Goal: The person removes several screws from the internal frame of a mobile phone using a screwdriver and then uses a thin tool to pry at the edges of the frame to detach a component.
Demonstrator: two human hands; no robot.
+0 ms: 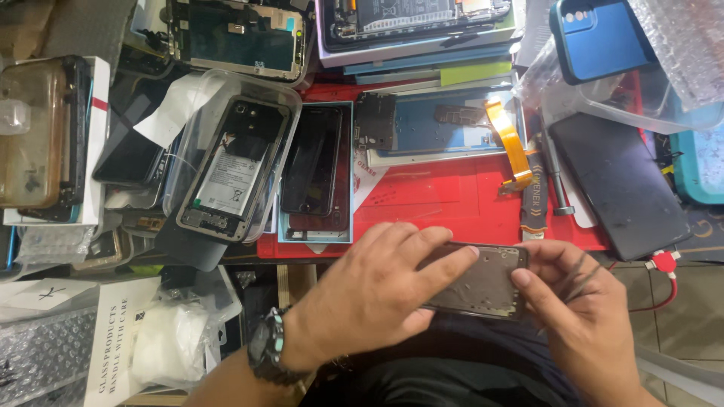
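Grey phone frame (483,283) in both grips, left hand (377,290), right hand (581,313) perhaps with tweezers (577,275), crowded red mat (437,196)

Cluttered workbench, topped by a red work mat (445,200) bearing an opened phone frame with an orange flex cable (507,139), a dark phone in a shallow tray (313,162), a screwdriver (554,177) and a knife-like opening tool (532,192). Left of the mat: a clear plastic case (188,151) cradling an opened phone with its battery showing, plus bubble wrap (41,354) and a white box (113,339). At right, a black phone back (615,181) lying face down, a blue phone case (599,38) above it.
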